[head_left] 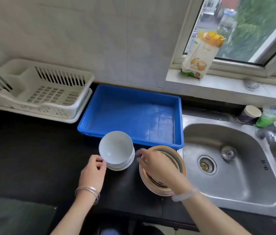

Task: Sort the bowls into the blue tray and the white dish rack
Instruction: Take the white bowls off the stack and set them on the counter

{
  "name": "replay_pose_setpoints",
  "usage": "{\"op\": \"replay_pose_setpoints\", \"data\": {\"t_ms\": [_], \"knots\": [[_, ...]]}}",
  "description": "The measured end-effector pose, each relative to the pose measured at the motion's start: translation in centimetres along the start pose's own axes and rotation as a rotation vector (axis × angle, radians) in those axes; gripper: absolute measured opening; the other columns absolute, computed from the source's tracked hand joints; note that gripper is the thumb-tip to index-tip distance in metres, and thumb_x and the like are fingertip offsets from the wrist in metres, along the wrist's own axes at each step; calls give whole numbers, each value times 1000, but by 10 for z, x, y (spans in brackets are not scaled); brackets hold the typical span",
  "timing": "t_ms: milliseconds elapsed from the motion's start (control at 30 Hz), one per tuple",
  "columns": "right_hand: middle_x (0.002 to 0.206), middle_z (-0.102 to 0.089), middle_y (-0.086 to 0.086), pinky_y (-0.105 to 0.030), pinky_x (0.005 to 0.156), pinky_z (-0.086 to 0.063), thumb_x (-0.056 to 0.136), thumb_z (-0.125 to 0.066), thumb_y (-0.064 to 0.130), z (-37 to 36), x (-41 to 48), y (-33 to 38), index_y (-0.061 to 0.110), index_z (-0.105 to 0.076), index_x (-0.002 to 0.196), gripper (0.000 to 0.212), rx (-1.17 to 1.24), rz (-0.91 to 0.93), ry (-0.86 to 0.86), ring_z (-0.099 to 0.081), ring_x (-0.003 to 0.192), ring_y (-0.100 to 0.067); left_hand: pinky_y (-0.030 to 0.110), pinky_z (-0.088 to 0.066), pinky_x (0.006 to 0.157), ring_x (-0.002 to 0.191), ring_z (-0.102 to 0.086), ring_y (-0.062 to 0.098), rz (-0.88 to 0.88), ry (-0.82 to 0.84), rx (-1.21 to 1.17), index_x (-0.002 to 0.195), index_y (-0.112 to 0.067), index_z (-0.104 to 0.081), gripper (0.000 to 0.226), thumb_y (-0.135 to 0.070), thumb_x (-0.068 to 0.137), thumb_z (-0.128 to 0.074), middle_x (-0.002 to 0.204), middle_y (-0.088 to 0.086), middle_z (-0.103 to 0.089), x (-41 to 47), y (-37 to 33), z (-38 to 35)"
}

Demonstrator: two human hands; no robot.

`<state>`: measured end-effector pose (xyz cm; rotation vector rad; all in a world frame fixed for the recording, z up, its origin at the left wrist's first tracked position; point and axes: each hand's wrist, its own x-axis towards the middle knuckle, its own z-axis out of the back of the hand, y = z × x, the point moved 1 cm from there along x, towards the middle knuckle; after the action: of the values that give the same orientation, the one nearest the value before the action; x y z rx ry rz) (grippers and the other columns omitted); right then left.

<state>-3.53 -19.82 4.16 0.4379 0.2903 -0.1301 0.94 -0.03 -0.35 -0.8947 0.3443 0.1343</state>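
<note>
Head cam: my left hand [94, 168] pinches the rim of the tilted white ceramic bowl [115, 146] topping the white stack [126, 164] just ahead. Right hand [152, 164] hovers loose, holding nothing, over the orange-rimmed bowl stack [181, 161]. Blue plastic tray [130, 112] just beyond.

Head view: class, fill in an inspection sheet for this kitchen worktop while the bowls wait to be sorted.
Surface: black worktop.
Job's things: white bowls stacked beside orange-rimmed bowls; blue tray and white dish rack hold no bowls.
Clutter: cup and green bottle behind the sink.
Hands: left hand pinches the white bowls' rim; right hand open over the orange-rimmed bowls.
Cables: nothing seen.
Surroundings: tiled wall, window, packet on the sill.
</note>
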Motion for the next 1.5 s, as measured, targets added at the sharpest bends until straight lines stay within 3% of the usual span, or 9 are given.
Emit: {"op": "replay_pose_setpoints", "data": {"t_ms": [133, 233, 500, 767, 933, 1067, 1233, 1400, 1500], "knots": [[104, -69, -7, -37, 72, -47, 95, -42, 41, -7, 47, 16, 19, -50, 122, 36, 7, -130, -89, -61, 97, -33, 47, -51, 89, 97, -64, 31, 39, -16, -57, 125, -23, -45, 36, -24, 90, -53, 116, 2, -62, 15, -8, -2], [97, -67, -13, -34, 66, -41, 93, -48, 38, -13, 66, 21, 10, -54, 110, 34, 32, -169, -114, -60, 90, -36, 46, -53, 88, 92, -65, 27, 72, 25, -154, 131, -23, -44, 43, -19, 89, -53, 120, 3, -61, 24, -5, -5], [69, -40, -8, -32, 60, -34, 93, -41, 5, -19, 83, 26, 10, -34, 87, 10, -70, -115, -124, -49, 73, -34, 31, -53, 76, 85, -64, 19, 140, 16, -320, 120, -14, -57, 29, -20, 95, -42, 101, 7, -63, 40, 4, -5], [83, -60, -18, -32, 60, -28, 94, -39, 11, 5, 68, 14, 12, -36, 83, 12, 104, -143, -204, -42, 71, -30, 44, -53, 88, 91, -65, 25, 103, 40, -138, 116, -16, -60, 26, -18, 91, -52, 105, 5, -65, 51, -2, -5], [74, -56, -15, -40, 66, -47, 93, -42, 11, 13, 60, 8, 10, -40, 78, 15, 243, -161, -232, -59, 74, -38, 37, -49, 82, 102, -58, 27, -13, -57, 45, 115, -21, -58, 32, -9, 86, -55, 118, 6, -59, 52, -12, -10], [76, -57, -16, -46, 65, -56, 92, -44, 11, 16, 50, 2, 10, -43, 78, 14, 388, -183, -244, -64, 75, -41, 36, -49, 72, 88, -59, 25, -46, -107, 79, 103, -26, -60, 30, -5, 85, -48, 100, 3, -64, 48, -20, -10], [76, -57, -3, -17, 40, -44, 93, -44, 13, 20, 49, -7, 20, -47, 74, 20, 494, -182, -240, -65, 52, -19, 29, -42, 67, 82, -58, 16, -24, -164, 39, 86, -27, -60, 27, -2, 82, -52, 79, -10, -58, 47, -29, -6], [70, -59, -5, -23, 46, -47, 91, -46, 13, 30, 54, 5, 21, -42, 67, 25, 508, -135, -253, -66, 46, -17, 38, -55, 74, 84, -57, 17, 7, -170, -85, 88, -27, -62, 28, -1, 80, -57, 79, -13, -57, 52, -29, 16], [69, -57, -5, -17, 44, -47, 90, -48, 14, 36, 62, 25, 18, -42, 67, 24, 528, -96, -263, -64, 41, -11, 32, -56, 60, 74, -55, 9, 21, -187, -179, 86, -30, -60, 30, -1, 80, -60, 78, -15, -55, 62, -22, 39]]}}
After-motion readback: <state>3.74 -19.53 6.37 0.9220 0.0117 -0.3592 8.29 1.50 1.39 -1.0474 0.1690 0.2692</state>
